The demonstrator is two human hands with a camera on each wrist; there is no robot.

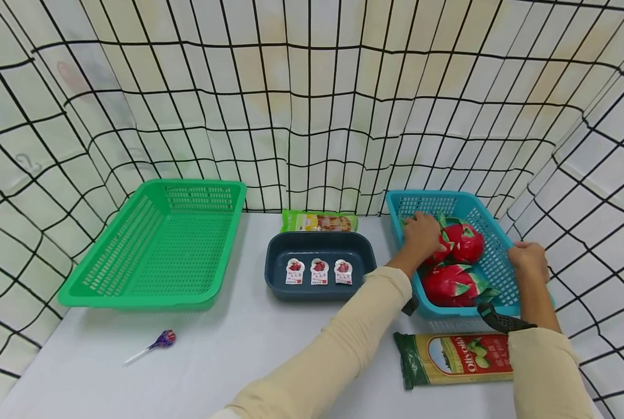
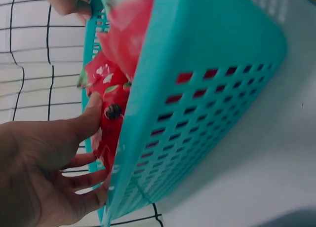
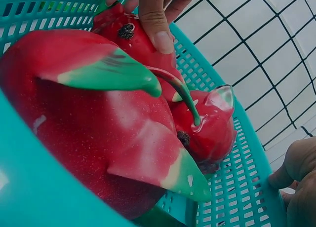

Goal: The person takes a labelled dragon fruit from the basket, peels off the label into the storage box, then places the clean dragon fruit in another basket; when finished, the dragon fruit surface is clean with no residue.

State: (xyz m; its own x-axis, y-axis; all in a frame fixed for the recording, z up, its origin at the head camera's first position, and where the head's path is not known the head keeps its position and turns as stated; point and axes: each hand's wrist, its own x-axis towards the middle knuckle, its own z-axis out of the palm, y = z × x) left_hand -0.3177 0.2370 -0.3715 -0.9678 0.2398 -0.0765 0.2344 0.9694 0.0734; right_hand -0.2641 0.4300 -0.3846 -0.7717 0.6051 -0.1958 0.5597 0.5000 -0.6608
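Note:
A blue plastic basket (image 1: 427,201) on the right holds three red dragon fruits with green-tipped scales. My left hand (image 1: 421,235) reaches inside and grips the far left dragon fruit (image 3: 131,37), its thumb lying against the red skin. Beside that one sits another dragon fruit (image 1: 468,243), and the largest dragon fruit (image 1: 452,286) lies nearest the front wall. On the basket's right side my right hand (image 1: 529,261) holds the rim, fingers curled at the edge. The left wrist view shows the left hand (image 2: 54,163) partly over the rim, with some fingertips hidden.
A green basket (image 1: 228,244) stands at the left, with a lollipop (image 1: 162,340) in front. A dark tray (image 1: 319,295) holds three stickers (image 1: 319,272); a green snack packet (image 1: 319,221) lies behind it. Below the blue basket lies a pasta packet (image 1: 458,358). Black-lined mesh walls (image 1: 322,116) surround the table.

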